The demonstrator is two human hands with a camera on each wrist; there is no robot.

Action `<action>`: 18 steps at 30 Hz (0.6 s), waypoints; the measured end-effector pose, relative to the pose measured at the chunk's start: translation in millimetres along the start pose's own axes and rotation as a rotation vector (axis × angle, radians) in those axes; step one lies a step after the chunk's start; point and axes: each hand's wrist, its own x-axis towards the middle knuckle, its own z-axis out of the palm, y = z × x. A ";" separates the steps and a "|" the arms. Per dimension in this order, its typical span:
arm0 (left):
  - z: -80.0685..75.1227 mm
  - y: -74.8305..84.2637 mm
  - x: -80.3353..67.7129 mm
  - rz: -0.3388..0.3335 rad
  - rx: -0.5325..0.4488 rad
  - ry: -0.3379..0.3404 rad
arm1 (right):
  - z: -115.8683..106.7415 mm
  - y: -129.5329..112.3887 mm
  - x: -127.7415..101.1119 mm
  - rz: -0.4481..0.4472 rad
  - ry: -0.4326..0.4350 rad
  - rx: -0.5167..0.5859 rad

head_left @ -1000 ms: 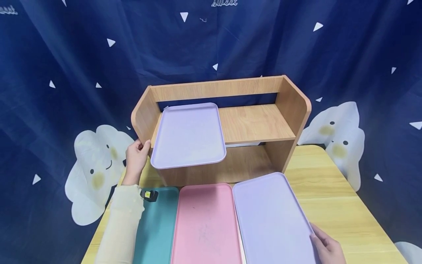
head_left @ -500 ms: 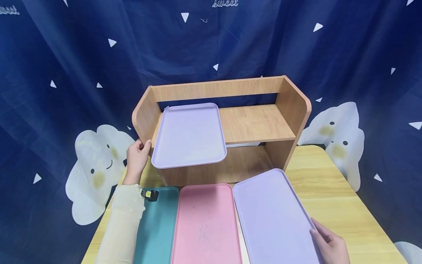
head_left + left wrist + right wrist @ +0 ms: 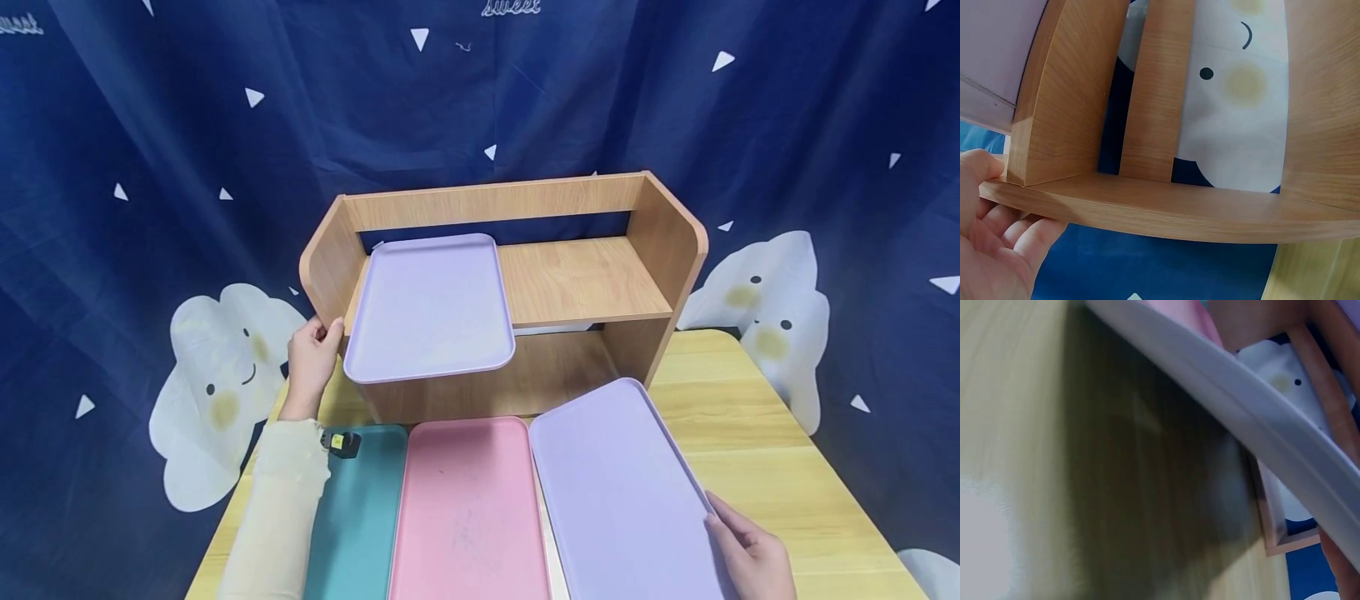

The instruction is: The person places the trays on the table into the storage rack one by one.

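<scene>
Head view looks down across the table at the wooden shelf [image 3: 495, 283]; both wrist views sit close, sharing that shelf [image 3: 1147, 206].

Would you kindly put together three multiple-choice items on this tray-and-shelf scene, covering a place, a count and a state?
1. Where does the small lilac tray lie?
A. on the shelf's upper board
B. on the table
C. on the pink tray

2. How many trays are in view?
A. two
B. three
C. four

3. How does the large lilac tray sit?
A. flat on the table
B. right edge lifted
C. standing upright

Answers:
1 A: the small lilac tray rests on the wooden shelf, overhanging its front.
2 C: two lilac, the pink tray and the teal tray.
3 B: the right hand holds the large lilac tray with a gap beneath in the right wrist view.
</scene>
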 end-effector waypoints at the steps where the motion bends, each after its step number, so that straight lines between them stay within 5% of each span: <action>1: -0.1 -0.1 0.0 0.000 -0.006 -0.002 | -1.1 -1.7 -0.2 -0.008 0.006 -0.002; 18: -1.5 2.0 -0.5 -0.004 0.003 -0.012 | -24.7 -21.8 -4.3 -0.087 0.070 0.080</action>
